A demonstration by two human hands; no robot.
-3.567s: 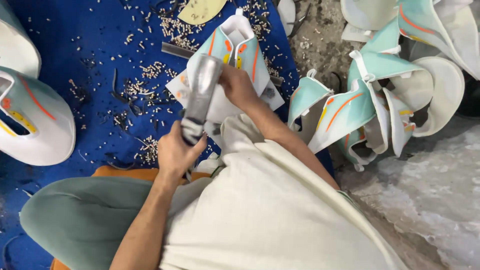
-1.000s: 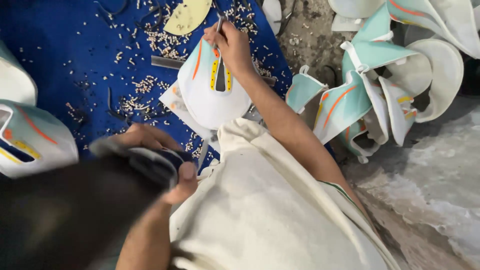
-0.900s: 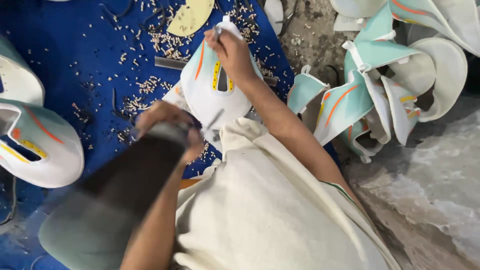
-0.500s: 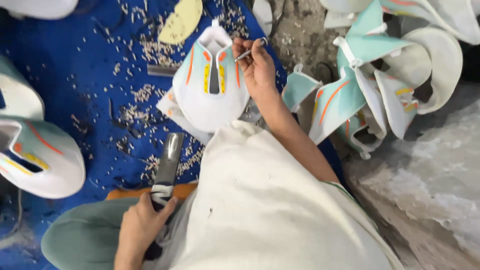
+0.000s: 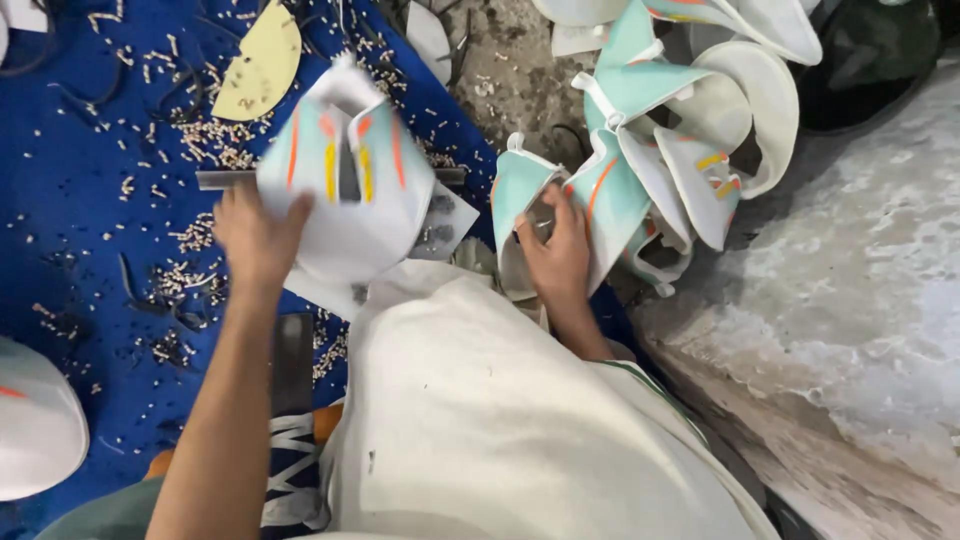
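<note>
My left hand grips the left side of a white and teal shoe upper with orange and yellow stripes, held up over the blue mat. Over at the pile of similar uppers, my right hand rests its fingers on a teal piece. A dark flat tool lies on the mat below my left forearm. My knee in pale cloth fills the foreground.
Small light-coloured bits are scattered over the mat. A yellow half-round piece lies at the top. Another white upper sits at the left edge. A rough grey stone surface lies at the right.
My left hand has let go of the dark tool and taken the shoe upper. My right hand has left that upper and moved right to the pile.
</note>
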